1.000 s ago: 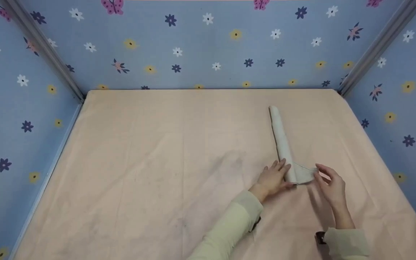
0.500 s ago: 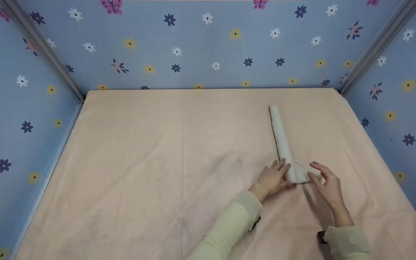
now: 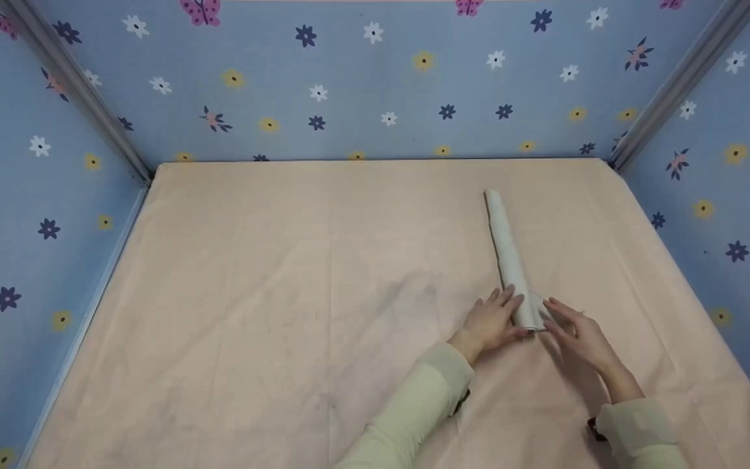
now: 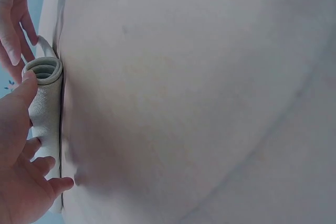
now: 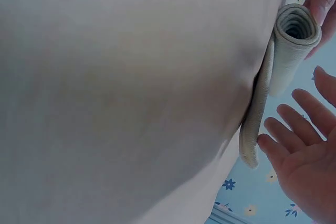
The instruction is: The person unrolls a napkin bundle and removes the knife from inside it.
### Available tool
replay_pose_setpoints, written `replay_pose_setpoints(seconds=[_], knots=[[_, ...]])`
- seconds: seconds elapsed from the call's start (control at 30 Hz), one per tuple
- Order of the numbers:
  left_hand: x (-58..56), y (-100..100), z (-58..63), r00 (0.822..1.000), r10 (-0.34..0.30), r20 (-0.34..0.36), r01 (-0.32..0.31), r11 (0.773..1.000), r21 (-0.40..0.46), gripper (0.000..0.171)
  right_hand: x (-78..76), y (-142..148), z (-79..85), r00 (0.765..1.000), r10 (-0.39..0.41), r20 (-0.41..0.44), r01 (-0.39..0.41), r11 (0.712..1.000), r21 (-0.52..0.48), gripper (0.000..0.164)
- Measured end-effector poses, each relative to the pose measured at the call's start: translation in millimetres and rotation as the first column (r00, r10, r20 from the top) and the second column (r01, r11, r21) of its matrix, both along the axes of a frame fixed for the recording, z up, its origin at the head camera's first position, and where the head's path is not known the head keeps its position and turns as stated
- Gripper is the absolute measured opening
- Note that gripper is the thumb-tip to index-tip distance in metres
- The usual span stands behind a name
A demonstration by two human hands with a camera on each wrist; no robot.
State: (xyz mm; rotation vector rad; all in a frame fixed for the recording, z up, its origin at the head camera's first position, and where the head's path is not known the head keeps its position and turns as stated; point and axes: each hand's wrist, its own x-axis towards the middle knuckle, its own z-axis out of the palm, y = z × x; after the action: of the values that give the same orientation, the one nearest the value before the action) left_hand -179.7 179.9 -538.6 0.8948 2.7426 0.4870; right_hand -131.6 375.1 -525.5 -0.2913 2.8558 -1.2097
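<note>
A pale grey-green rolled mat [image 3: 507, 251] lies lengthwise on the cloth-covered table, right of the middle. Its loose end [image 5: 254, 114] sticks out flat from the roll on the right side. My left hand [image 3: 489, 324] rests on the roll's near part, fingers spread and straight, thumb at the near end. In the left wrist view the coiled layers of the mat [image 4: 44, 108] show at that end, beside the thumb. My right hand [image 3: 584, 335], fingers extended, is at the loose end; in the right wrist view the right hand [image 5: 304, 150] has its little finger by the end's tip.
A peach cloth [image 3: 271, 273] with creases covers the table. Blue flowered panels [image 3: 375, 78] stand at the back and both sides, with grey posts [image 3: 687, 85] in the back corners. Both forearms wear pale sleeves [image 3: 407, 410].
My right hand has let go of the corner it pinched and moved left toward the roll, over the loose end. The left hand and the rolled mat stay in place.
</note>
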Motion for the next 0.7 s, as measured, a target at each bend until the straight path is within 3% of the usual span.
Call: replay_pose_setpoints(seconds=[0.33,0.7], knots=[[-0.6,0.5,-1.9,1.000,0.003,-0.010,-0.003,1.000,-0.002,0.068,-5.6,-1.1,-1.7,0.987,0.114,0.111,-0.123,0.989,0.081,0.049],[0.2,-1.6,-1.5,1.000,0.003,-0.017,-0.003,1.000,0.000,0.067,-10.9,-2.6,-7.2,0.974,0.129,0.186,-0.172,0.956,0.236,0.058]])
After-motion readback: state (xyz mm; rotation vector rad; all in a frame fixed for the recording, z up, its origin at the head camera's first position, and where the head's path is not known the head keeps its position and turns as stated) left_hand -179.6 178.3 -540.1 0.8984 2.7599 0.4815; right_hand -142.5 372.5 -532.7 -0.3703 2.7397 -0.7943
